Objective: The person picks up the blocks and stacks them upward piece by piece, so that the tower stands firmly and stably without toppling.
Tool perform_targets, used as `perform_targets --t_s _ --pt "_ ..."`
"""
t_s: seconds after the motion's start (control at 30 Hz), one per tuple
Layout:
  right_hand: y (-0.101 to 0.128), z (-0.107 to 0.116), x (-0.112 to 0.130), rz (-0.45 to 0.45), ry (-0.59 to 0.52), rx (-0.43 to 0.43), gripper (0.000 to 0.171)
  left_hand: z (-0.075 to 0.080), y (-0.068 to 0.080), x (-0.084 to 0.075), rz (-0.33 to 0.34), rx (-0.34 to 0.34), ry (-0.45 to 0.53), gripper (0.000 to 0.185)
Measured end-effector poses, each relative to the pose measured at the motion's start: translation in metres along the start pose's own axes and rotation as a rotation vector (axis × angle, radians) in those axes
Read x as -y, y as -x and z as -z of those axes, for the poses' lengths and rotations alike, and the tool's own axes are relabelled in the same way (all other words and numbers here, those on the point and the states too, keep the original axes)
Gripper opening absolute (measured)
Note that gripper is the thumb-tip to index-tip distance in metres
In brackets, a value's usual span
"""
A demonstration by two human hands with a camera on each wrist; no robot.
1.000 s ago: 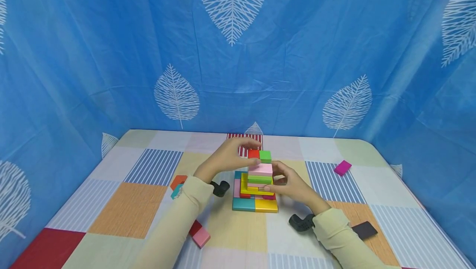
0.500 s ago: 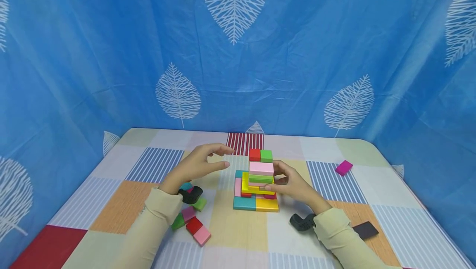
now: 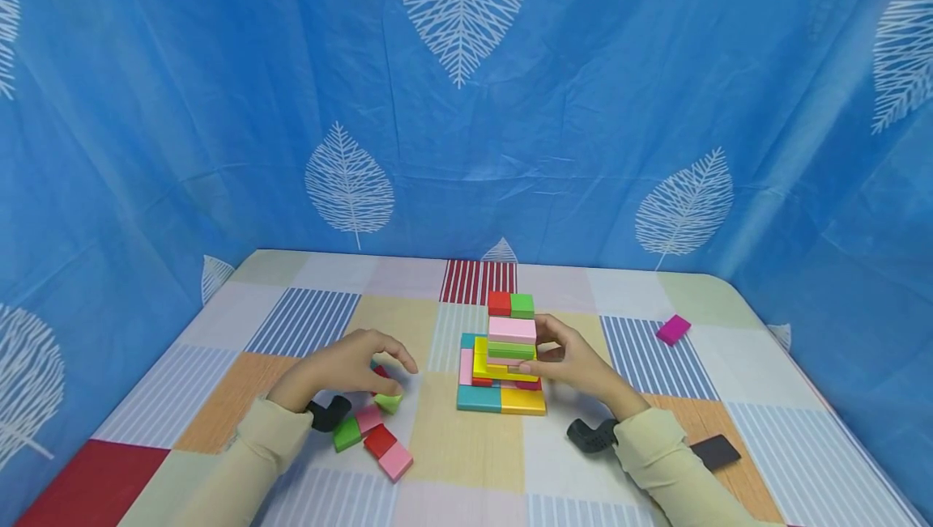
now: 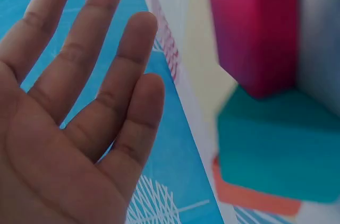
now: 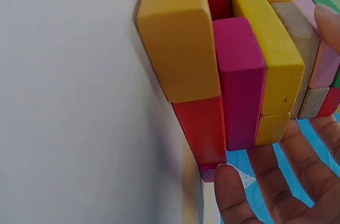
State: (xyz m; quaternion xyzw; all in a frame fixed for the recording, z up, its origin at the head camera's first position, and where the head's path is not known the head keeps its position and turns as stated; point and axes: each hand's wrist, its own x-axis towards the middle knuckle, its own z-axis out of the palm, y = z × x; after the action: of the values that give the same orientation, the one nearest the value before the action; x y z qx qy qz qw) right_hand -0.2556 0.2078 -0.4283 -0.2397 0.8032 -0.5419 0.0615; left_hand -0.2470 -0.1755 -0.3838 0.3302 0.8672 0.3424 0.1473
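Note:
A tower of colored wooden blocks (image 3: 512,329) stands at mid-table on a wide teal and yellow base, with a red block (image 3: 499,303) and a green block (image 3: 521,305) on top. My right hand (image 3: 579,361) holds its right side, thumb at the front and fingers behind, at the middle layers. Over loose blocks on the left hovers my left hand (image 3: 350,367), fingers loosely spread and nothing in them. Close to it are a lime block (image 3: 389,404), a teal block (image 4: 276,144) and a magenta block (image 4: 260,38); the hand partly hides this group in the head view.
Nearer me lie a green block (image 3: 347,435), a red block (image 3: 380,439) and a pink block (image 3: 396,461). Far right is a magenta block (image 3: 674,329). A dark flat piece (image 3: 715,452) lies beside my right sleeve. A blue curtain (image 3: 568,146) surrounds the table.
My left hand has left the tower's top, moving left and down to the loose blocks. The right hand stays at the tower, and the red and green top blocks keep their place.

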Motion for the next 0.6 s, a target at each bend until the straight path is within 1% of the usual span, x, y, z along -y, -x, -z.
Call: perform_targets --t_s 0.13,0.2,0.33,0.47,0.6 --pt "0.000 0.000 0.000 -0.001 0.001 -0.001 0.073 -0.003 0.005 0.003 0.053 0.014 -0.011 0.028" --pt "0.001 0.000 0.000 -0.002 0.002 -0.003 0.072 -0.005 0.005 0.004 0.066 0.017 -0.018 0.030" --pt "0.001 0.000 0.000 -0.002 0.000 -0.003 0.072 -0.008 0.003 0.004 0.074 0.028 -0.074 0.030" --pt "0.001 0.000 0.000 0.001 -0.004 -0.001 0.073 -0.011 0.001 0.006 0.074 0.026 -0.132 0.026" --pt "0.001 0.000 -0.001 0.003 0.001 0.001 0.072 -0.012 -0.003 0.006 0.046 0.012 -0.140 0.022"
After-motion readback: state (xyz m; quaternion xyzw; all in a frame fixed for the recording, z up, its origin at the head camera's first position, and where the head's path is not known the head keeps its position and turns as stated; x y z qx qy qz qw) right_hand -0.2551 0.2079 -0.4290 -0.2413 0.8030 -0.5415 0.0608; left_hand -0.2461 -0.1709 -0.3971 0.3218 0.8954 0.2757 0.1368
